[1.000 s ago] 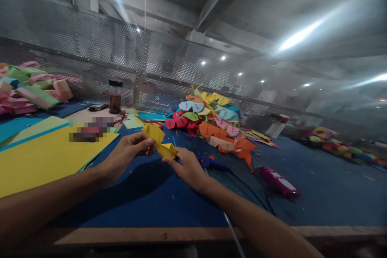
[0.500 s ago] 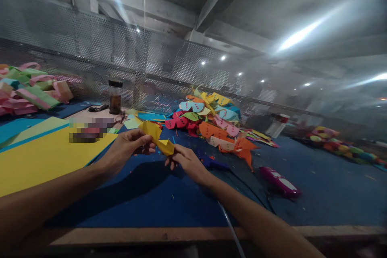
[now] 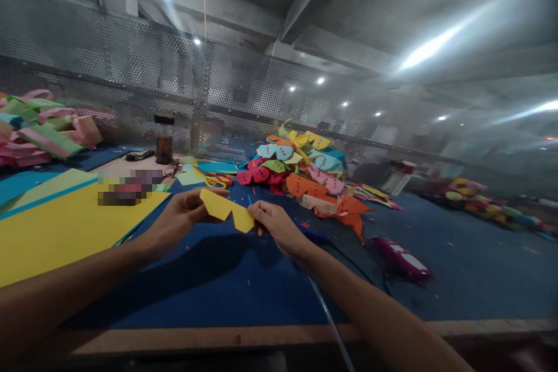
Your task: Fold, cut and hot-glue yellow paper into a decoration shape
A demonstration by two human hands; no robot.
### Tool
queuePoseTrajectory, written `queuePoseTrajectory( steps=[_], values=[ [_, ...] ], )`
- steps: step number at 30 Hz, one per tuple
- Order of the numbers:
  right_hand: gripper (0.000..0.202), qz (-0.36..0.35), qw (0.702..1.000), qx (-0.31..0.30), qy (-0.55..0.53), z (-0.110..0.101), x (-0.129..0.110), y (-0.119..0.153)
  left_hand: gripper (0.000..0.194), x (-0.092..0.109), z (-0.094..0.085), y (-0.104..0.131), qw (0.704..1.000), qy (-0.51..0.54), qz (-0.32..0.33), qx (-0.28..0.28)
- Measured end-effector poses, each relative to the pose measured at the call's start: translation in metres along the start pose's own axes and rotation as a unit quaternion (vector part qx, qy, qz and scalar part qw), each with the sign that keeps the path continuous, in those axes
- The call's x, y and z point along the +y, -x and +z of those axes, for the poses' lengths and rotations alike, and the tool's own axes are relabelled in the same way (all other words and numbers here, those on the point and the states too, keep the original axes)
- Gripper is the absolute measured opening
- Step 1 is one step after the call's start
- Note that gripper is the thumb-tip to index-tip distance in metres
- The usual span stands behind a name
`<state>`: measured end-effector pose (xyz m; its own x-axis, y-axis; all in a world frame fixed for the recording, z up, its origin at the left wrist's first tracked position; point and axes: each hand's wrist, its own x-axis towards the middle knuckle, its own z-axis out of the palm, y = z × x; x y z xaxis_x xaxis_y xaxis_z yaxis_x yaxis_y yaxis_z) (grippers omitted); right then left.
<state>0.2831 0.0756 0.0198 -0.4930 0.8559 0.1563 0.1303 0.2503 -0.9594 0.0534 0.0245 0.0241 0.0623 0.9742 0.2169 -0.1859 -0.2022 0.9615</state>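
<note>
A folded yellow piece of paper [image 3: 224,208] with a V-shaped notch in its lower edge is held between my hands, above the blue table. My left hand [image 3: 187,212] grips its left end, the fingers partly hidden behind the paper. At the right end, my right hand [image 3: 272,224] pinches it between thumb and fingers. Just beyond lie yellow-handled scissors [image 3: 215,179]. Behind my right hand is a heap of colourful cut paper shapes [image 3: 300,163], several with rows of dots. A dark blue tool with a cord [image 3: 316,234] lies partly hidden beside my right wrist.
Large yellow sheets [image 3: 70,224] lie at the left. A dark-lidded jar [image 3: 164,139] stands near the mesh partition [image 3: 143,81]. On the right lies a purple object [image 3: 401,258]. Paper boxes [image 3: 52,128] are piled far left; the table's front edge [image 3: 218,340] runs below.
The yellow paper has turned so its broad flat face and notch now face me. My right hand has shifted up and slightly right, thumb on the paper's end. The scissors show more clearly.
</note>
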Motion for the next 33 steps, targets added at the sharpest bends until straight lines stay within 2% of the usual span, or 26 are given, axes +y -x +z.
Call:
queuePoseTrajectory(
  steps=[5,8,12,16,22,28,33],
  values=[
    [0.041,-0.065,0.987,0.044,0.142,-0.004,0.0,0.0,0.056,-0.005,-0.012,-0.011,0.994,0.016,-0.069,0.08],
    [0.029,-0.088,0.971,0.071,0.211,-0.004,0.002,0.003,0.06,-0.005,-0.015,-0.015,0.993,-0.018,-0.091,0.071],
    [0.023,-0.104,0.95,0.096,0.279,-0.004,0.002,0.006,0.052,-0.006,-0.014,-0.017,0.991,-0.105,-0.074,0.039],
    [0.021,-0.118,0.94,0.1,0.305,-0.004,0.003,0.006,0.047,-0.011,-0.016,-0.018,0.988,-0.135,-0.064,0.028],
    [0.019,-0.138,0.928,0.098,0.333,-0.007,0.007,0.004,0.046,-0.013,-0.017,-0.02,0.987,-0.13,-0.094,-0.008],
    [0.022,-0.155,0.924,0.096,0.335,-0.006,0.009,0.003,0.041,-0.016,-0.018,-0.02,0.984,-0.174,-0.04,0.002],
    [0.023,-0.17,0.929,0.089,0.316,-0.002,0.007,0.005,0.035,-0.016,-0.014,-0.018,0.987,-0.159,-0.012,0.005]
  ],
)
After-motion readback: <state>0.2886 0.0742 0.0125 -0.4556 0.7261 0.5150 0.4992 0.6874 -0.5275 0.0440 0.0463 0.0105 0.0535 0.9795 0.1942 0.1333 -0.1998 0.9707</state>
